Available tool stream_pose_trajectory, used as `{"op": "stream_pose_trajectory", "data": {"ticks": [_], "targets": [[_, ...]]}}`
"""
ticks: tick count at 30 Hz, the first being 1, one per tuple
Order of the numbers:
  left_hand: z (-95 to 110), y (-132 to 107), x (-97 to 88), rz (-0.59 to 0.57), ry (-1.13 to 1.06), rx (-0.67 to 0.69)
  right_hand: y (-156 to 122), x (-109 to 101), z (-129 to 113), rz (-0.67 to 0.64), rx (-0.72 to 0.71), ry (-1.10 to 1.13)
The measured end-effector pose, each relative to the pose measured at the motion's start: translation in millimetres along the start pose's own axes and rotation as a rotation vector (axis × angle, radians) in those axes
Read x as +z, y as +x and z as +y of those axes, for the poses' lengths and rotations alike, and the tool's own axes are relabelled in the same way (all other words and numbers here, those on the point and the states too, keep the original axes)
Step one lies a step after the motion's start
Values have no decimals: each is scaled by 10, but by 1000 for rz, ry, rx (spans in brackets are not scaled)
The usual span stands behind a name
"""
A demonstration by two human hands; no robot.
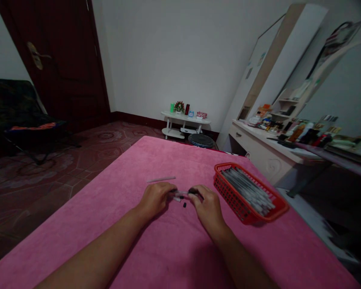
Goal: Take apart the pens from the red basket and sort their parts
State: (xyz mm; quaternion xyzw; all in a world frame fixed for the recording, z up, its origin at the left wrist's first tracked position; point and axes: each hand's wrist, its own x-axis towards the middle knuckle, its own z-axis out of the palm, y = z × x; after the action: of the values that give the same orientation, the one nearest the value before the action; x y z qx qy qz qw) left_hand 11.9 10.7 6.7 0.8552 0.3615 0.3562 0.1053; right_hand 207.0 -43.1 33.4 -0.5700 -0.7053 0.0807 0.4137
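Note:
My left hand (157, 196) and my right hand (207, 204) are closed on opposite ends of a slim pen (183, 193), held level just above the pink cloth. Its pale barrel shows between my fingertips, with dark parts at the ends. Beneath it is a short whitish piece (177, 199) with something dark beside it. A small black piece (184, 205), perhaps a cap or plug, lies just nearer to me. Beyond my left hand a thin pale tube (161, 179) rests on the cloth. Fine detail at my fingertips is blurred.
To the right, a red plastic basket (281, 208) holds many thin pale sticks like pens. The pink cloth (108, 224) covers the broad surface under my hands. Farther off stand a white low table (165, 114), a crowded dressing table (267, 150) and a dark folding chair (15, 104).

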Motion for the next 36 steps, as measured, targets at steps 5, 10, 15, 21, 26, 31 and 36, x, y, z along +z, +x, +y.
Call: {"op": "stream_pose_trajectory", "data": {"ticks": [5, 10, 15, 21, 26, 31, 36], "targets": [[34, -18, 28, 18, 5, -6, -9, -11, -10, -3, 18, -81], [76, -37, 61, 36, 57, -10, -34, -17, -29, -51, 76, -228], [85, -20, 53, 12, 74, -19, -26, -46, -24, -118, 151, -197], [54, -15, 34, 43, 36, -100, 10, -49, 7, -73, 71, -25], [92, -27, 35, 30, 4, -67, -15, -36, 8, -121, 90, -95], [70, -22, 53, 28, 5, -70, -10, -69, -28, -135, 135, -123], [51, -19, 45, 44, -7, -83, 13, -79, -26, -100, 69, -52]]}}
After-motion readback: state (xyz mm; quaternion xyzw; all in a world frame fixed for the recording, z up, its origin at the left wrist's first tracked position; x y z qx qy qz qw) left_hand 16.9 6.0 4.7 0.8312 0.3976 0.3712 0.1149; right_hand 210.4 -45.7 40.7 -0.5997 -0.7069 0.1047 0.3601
